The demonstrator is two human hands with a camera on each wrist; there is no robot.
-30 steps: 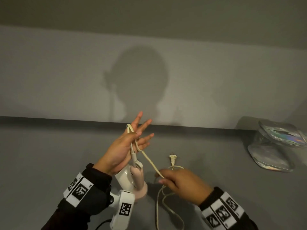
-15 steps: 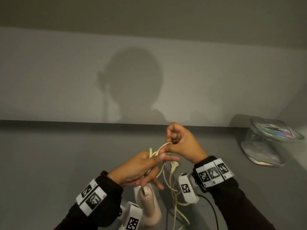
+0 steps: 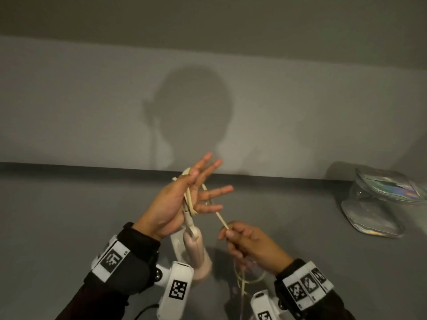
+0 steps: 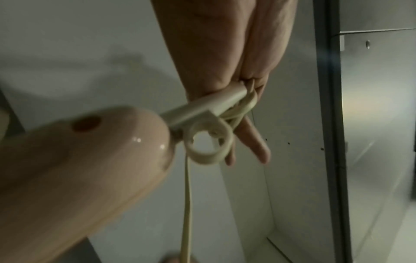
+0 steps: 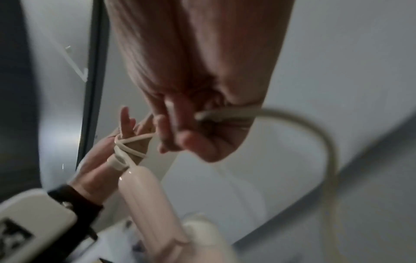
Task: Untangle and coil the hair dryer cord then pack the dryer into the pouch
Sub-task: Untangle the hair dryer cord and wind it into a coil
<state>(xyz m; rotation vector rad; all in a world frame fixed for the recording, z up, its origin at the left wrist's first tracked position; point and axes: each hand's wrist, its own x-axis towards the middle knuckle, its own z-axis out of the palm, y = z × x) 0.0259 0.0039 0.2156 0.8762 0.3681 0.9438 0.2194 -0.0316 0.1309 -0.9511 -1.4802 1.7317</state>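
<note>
My left hand [image 3: 184, 199] is raised with its fingers spread straight. The cream cord [image 3: 219, 218] is wound in loops round its palm, and the thumb clamps the cord there. The pink hair dryer [image 3: 196, 250] hangs below that hand by its cord end. In the left wrist view the dryer's handle [image 4: 78, 169] and its hanging ring [image 4: 209, 142] fill the foreground. My right hand [image 3: 245, 243] is lower right and pinches the cord, which runs taut up to the left hand. Slack cord [image 5: 315, 128] curves away behind the right hand [image 5: 198, 124]. The plug is hidden.
A clear plastic pouch [image 3: 374, 204] stands open on the grey table [image 3: 69, 227] at the far right, near the wall [image 3: 92, 112]. Loose cord [image 3: 242, 280] droops under my right wrist. White wrist cameras [image 3: 175, 289] sit below both hands.
My right hand came down from above the left hand to the lower right, drawing the cord taut. My left hand rose and spread its fingers, with the cord looped round it.
</note>
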